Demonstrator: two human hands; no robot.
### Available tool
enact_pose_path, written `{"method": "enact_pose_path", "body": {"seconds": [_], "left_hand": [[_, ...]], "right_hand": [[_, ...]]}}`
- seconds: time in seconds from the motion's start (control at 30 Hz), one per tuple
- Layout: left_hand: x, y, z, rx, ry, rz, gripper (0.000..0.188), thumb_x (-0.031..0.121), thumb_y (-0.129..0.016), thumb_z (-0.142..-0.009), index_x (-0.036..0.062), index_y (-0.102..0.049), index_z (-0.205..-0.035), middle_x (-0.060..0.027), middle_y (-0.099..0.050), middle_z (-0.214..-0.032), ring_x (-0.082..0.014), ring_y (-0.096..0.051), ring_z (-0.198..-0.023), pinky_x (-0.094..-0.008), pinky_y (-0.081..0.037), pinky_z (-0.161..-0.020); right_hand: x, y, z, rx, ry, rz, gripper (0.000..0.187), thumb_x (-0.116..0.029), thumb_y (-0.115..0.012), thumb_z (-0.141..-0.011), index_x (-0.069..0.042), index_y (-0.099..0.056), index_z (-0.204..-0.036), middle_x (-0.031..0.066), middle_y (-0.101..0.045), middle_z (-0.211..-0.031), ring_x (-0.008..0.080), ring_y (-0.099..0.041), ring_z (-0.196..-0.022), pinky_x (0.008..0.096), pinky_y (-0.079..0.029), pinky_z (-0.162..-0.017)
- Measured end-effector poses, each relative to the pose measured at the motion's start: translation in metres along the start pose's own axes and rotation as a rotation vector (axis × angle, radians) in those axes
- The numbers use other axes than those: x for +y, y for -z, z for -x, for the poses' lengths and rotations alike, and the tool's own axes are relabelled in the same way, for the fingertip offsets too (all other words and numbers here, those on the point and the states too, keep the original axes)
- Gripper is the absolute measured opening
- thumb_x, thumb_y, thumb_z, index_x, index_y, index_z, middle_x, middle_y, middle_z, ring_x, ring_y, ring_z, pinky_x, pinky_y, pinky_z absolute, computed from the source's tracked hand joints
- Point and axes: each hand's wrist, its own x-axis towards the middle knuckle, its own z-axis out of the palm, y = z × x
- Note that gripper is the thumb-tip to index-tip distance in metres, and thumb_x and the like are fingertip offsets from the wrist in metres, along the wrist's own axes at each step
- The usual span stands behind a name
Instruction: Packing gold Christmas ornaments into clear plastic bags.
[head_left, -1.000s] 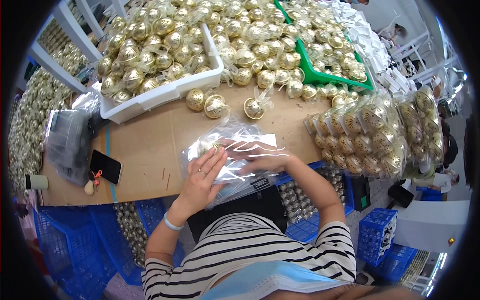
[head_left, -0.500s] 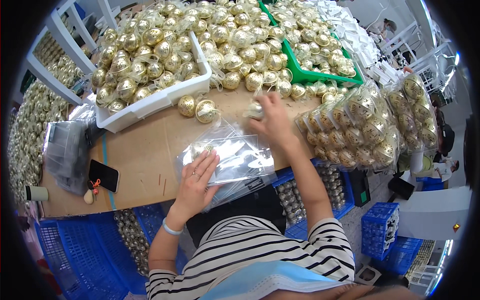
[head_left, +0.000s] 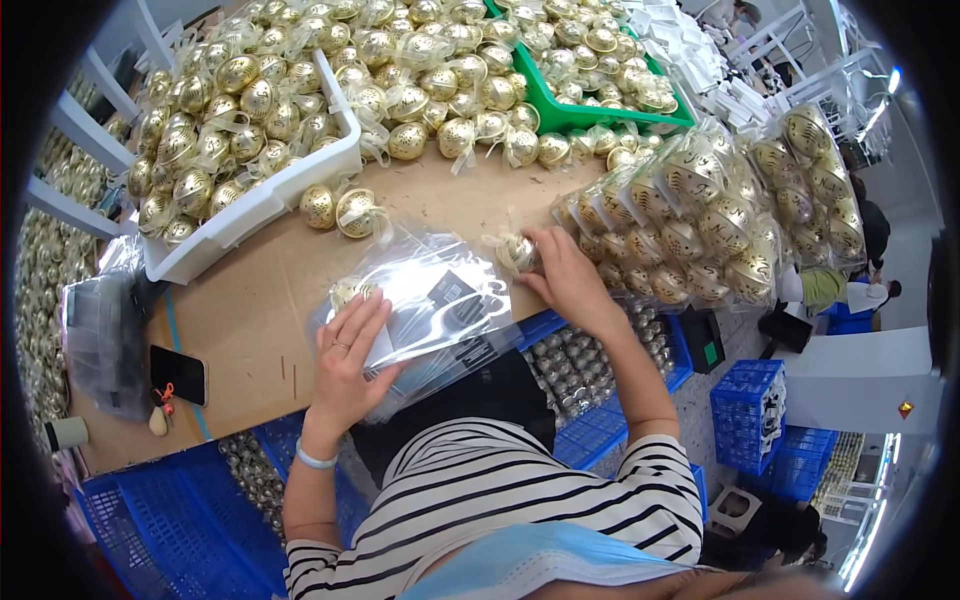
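Observation:
My right hand holds a gold ball ornament with a sheer ribbon between thumb and fingers, just right of the clear plastic bags. These shiny bags lie in a stack at the table's near edge, with a dark printed label showing on them. Flat on their left part rests my left hand, its fingers stretched out. By its fingertips another gold ball shows, partly covered by the hand; whether it is inside a bag I cannot tell.
Behind the bags sit two loose gold balls. A white tray and a green tray are heaped with more. Bagged packs of balls stand at the right. A phone lies at the left. Blue crates stand below the table.
My right hand has come away from the heap toward me with the gold ball, to the right of the bags. My left hand stays on the bags. The whole view has shifted slightly.

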Motion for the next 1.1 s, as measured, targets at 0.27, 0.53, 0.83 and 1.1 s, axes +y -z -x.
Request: {"method": "enact_pose_path", "body": {"seconds": [0.27, 0.53, 0.83, 1.1], "left_hand": [[-0.011, 0.003, 0.006, -0.004, 0.001, 0.07, 0.083, 0.015, -0.087, -0.067, 0.0039, -0.055, -0.142, -0.0122, -0.056, -0.146, -0.0345, -0.048, -0.136, -0.0423, -0.039, -0.113], [-0.004, 0.005, 0.016, -0.021, 0.0, 0.051, 0.082, 0.021, -0.087, -0.07, 0.0079, -0.055, -0.144, -0.0113, -0.053, -0.149, -0.0334, -0.046, -0.139, -0.0422, -0.036, -0.114], [-0.001, -0.002, 0.012, -0.051, -0.002, 0.006, 0.077, 0.018, -0.084, -0.071, 0.011, -0.057, -0.143, -0.0099, -0.05, -0.152, -0.0303, -0.044, -0.14, -0.0412, -0.034, -0.112], [0.009, 0.0, 0.012, -0.014, 0.006, -0.047, 0.074, 0.02, -0.083, -0.073, 0.0123, -0.059, -0.142, -0.0083, -0.05, -0.153, -0.0285, -0.046, -0.139, -0.0417, -0.036, -0.108]], "right_hand": [[-0.031, -0.023, -0.009, -0.464, -0.002, -1.283, 0.06, -0.007, -0.084, -0.081, -0.007, -0.061, -0.137, 0.0124, -0.062, -0.13, 0.0157, -0.062, -0.114, 0.0308, -0.052, -0.095], [-0.075, -0.044, -0.069, -0.815, 0.278, -1.074, 0.056, -0.014, -0.084, -0.083, -0.005, -0.063, -0.134, 0.0115, -0.069, -0.124, 0.0149, -0.066, -0.105, 0.0297, -0.057, -0.091], [-0.074, -0.057, -0.073, -0.999, 0.231, -0.947, 0.062, -0.009, -0.075, -0.09, -0.005, -0.049, -0.146, 0.0144, -0.063, -0.137, 0.0216, -0.063, -0.122, 0.0355, -0.05, -0.105], [-0.054, 0.016, -0.102, -0.131, -0.14, -0.468, 0.041, -0.028, -0.06, -0.102, 0.005, -0.058, -0.126, 0.0164, -0.072, -0.11, 0.0275, -0.07, -0.099, 0.0414, -0.057, -0.082]]}}
